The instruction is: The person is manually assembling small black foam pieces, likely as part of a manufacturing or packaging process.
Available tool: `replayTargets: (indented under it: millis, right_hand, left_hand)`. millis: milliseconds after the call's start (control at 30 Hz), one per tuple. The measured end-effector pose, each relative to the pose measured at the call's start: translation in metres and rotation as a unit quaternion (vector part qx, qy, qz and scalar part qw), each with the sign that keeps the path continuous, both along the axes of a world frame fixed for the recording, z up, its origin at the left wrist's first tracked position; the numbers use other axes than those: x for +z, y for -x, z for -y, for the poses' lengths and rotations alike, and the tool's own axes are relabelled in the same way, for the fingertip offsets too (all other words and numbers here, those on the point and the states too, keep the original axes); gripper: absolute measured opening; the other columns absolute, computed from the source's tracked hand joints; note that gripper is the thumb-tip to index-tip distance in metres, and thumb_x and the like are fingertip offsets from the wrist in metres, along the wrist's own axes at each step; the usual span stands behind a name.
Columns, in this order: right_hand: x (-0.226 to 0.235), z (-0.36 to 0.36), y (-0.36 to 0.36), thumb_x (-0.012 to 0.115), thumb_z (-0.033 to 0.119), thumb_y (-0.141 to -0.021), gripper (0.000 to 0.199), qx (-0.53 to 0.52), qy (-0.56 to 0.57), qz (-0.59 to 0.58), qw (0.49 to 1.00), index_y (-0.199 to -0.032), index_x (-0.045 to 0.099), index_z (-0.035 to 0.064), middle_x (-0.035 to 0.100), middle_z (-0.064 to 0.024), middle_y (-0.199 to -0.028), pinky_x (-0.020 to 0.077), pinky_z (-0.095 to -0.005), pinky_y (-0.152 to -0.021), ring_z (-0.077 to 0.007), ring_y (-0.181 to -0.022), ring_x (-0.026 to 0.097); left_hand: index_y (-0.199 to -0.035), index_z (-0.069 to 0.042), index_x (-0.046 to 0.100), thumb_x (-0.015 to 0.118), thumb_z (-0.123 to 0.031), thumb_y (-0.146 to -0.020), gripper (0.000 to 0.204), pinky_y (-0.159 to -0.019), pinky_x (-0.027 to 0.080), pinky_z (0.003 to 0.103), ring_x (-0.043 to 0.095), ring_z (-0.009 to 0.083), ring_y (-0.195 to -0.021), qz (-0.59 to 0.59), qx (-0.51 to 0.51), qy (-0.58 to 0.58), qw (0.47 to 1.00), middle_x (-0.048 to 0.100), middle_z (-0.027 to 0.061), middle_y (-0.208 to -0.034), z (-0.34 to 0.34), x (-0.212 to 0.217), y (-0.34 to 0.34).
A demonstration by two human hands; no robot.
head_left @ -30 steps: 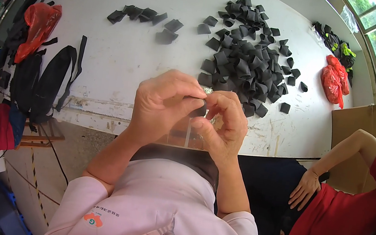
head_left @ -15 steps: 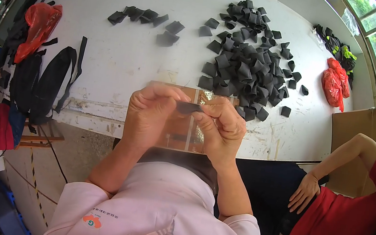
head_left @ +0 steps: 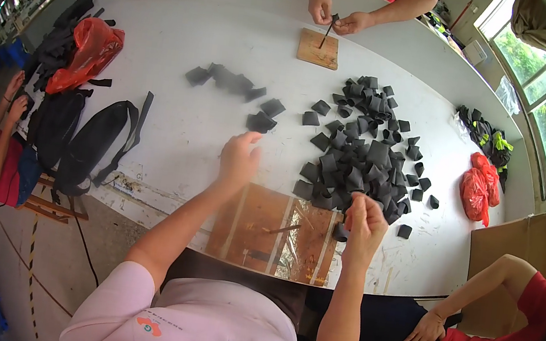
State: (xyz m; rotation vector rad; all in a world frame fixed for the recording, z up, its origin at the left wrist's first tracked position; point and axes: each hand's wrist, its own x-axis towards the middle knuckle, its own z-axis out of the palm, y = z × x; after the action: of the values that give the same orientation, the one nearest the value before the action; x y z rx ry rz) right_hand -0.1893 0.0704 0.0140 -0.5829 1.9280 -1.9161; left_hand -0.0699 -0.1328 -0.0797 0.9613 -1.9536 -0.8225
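Clock centred on your large wooden board [head_left: 227, 233], 12 pointing straight ahead of you across the white counter [head_left: 175, 130].

Your left hand [head_left: 240, 159]: 11 o'clock, just beyond the board. Fingers loosely bent, partly open; can't tell whether it has hold of anything. Nearest to it, a single black piece [head_left: 262, 123], slightly toward 1 from your fingertips.

Your right hand [head_left: 365, 225]: between 2 and 3, at the near edge of the pile. Thumb and fingertips drawn close together. A curled black piece [head_left: 340, 232] sits right beside the thumb; can't tell whether you grip it.

Main pile of black pieces [head_left: 355, 178]: toward 1, many folded or curled, heaped over one another. Smaller string of black pieces [head_left: 233, 81]: 11, beyond your left hand, blurred in part.

On your board: pale tape strips, a shiny strip, a thin dark rod [head_left: 284, 229].

At 12, far side: a small wooden board [head_left: 308, 49]; above it a co-worker's hands [head_left: 353, 24] meet at the top of a slim dark rod [head_left: 325, 37].

Edges: red plastic bag [head_left: 88, 53] at 10, black straps and pouches [head_left: 97, 144] between 9 and 10, red bundle [head_left: 478, 191] between 2 and 3, cardboard box [head_left: 513, 261] at 3.
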Motion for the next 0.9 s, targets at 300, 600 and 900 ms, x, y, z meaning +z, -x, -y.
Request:
replayTargets:
  millis: [300, 600, 900]
  right_hand:
    - [-0.096, -0.054, -0.042, 0.057, 0.017, -0.085, 0.019, 0.062, -0.138, 0.049, 0.987, -0.076, 0.058, -0.0004, 0.052, 0.0012, -0.057, 0.0337, -0.0172, -0.042, -0.0035, -0.047, 0.043]
    - [-0.094, -0.063, -0.063, 0.055, 0.014, -0.085, 0.018, 0.102, -0.172, 0.039, 0.979, -0.075, 0.059, -0.0008, 0.052, 0.0016, -0.059, 0.0357, -0.0176, -0.045, -0.0037, -0.051, 0.045]
    - [-0.058, -0.048, -0.095, 0.058, 0.011, -0.082, 0.014, 0.200, -0.182, -0.028, 0.962, -0.086, 0.059, -0.0022, 0.056, -0.0117, -0.065, 0.0413, -0.0263, -0.053, -0.0148, -0.056, 0.052]
  left_hand:
    - [-0.097, -0.009, 0.058, 0.064, -0.022, -0.073, 0.027, -0.077, 0.042, 0.039, 0.048, 0.0260, -0.095, 0.309, 0.016, 0.134, 0.942, 0.053, 0.0043, -0.105, 0.070, -0.030, 0.074]
    - [-0.072, -0.010, 0.063, 0.062, -0.002, -0.068, 0.009, -0.082, 0.039, 0.038, 0.045, 0.0261, -0.104, 0.142, -0.187, 0.253, 0.939, 0.056, 0.0027, -0.103, 0.011, -0.011, -0.015]
    - [-0.080, -0.009, 0.065, 0.056, 0.006, -0.066, 0.023, -0.087, 0.036, 0.033, 0.044, 0.0254, -0.104, -0.024, -0.195, -0.003, 0.981, 0.047, 0.0109, -0.113, -0.068, 0.022, -0.076]
